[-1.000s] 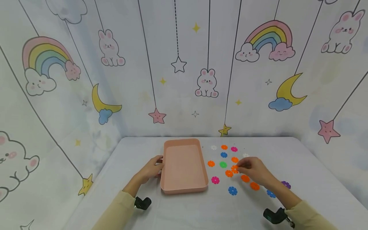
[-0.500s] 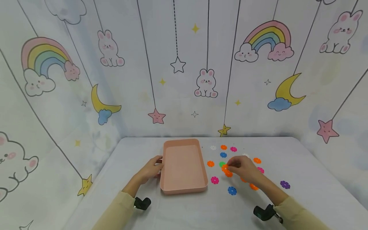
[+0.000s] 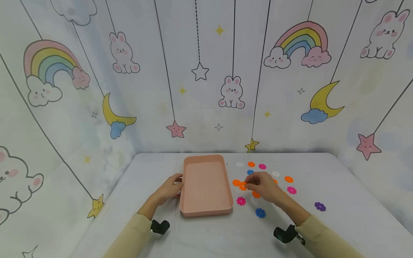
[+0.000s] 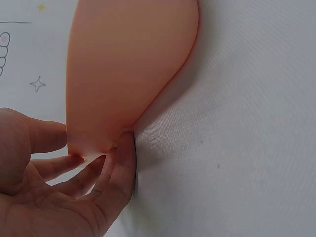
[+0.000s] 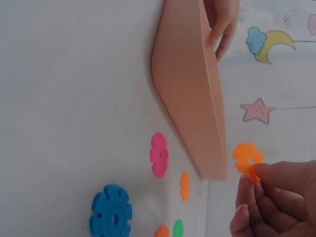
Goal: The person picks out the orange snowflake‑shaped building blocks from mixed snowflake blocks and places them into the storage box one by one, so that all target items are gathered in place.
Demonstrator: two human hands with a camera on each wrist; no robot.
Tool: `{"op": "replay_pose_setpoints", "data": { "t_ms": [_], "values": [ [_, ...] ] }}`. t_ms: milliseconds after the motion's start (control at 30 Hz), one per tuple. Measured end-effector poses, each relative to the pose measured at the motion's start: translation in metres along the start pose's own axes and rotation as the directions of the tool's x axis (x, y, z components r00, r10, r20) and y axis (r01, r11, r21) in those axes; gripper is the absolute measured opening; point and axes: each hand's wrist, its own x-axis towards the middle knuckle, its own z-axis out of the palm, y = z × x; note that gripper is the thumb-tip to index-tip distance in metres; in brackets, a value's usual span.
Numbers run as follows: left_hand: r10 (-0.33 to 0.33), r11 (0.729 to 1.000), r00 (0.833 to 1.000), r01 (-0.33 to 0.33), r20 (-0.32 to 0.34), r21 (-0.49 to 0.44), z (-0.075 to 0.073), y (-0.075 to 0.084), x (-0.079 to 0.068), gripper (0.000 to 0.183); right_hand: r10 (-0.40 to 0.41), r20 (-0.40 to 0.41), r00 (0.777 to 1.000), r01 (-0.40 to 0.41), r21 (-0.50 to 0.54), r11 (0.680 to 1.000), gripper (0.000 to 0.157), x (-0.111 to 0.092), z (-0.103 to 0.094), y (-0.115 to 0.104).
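Note:
In the head view, my left hand [image 3: 167,189] holds the left side of a shallow peach-coloured tray [image 3: 206,186]. The left wrist view shows the thumb at the tray's rim and the fingertips against its outer wall [image 4: 128,64]. To the right of the tray, my right hand [image 3: 266,187] pinches an orange flower-shaped interlocking disc [image 5: 248,154] between thumb and fingers. It is held up off the table, close to the tray's right wall. In the head view this disc overlaps another orange disc [image 3: 236,182] lying on the tablecloth.
Several more flower discs lie on the white tablecloth [image 3: 206,236] right of the tray, among them a pink one [image 3: 241,201], a blue one [image 3: 260,213] and a purple one [image 3: 320,206]. My right hand hides some. A patterned backdrop [image 3: 200,107] stands behind the table.
My right hand has moved left toward the tray with the orange disc pinched in it, uncovering discs on the right. The left hand and tray have stayed in place.

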Motion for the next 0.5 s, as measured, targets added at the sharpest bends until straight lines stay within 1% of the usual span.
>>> {"op": "replay_pose_setpoints", "data": {
  "t_ms": [100,300,500],
  "values": [
    [0.0,1.0,1.0,0.0,0.003,0.008,0.0,0.0,0.001,0.052,-0.017,0.009,1.0,0.017,0.01,1.0,0.017,0.003,0.005,-0.001],
    [-0.003,1.0,1.0,0.003,-0.002,0.017,0.0,-0.001,0.001,0.052,-0.023,0.001,1.0,0.023,0.003,1.0,0.011,0.01,0.018,-0.003],
    [-0.001,1.0,1.0,0.001,-0.006,0.023,0.001,-0.002,0.001,0.052,-0.041,-0.006,0.999,0.041,0.001,0.999,0.009,0.014,0.026,-0.016]
  ]
}}
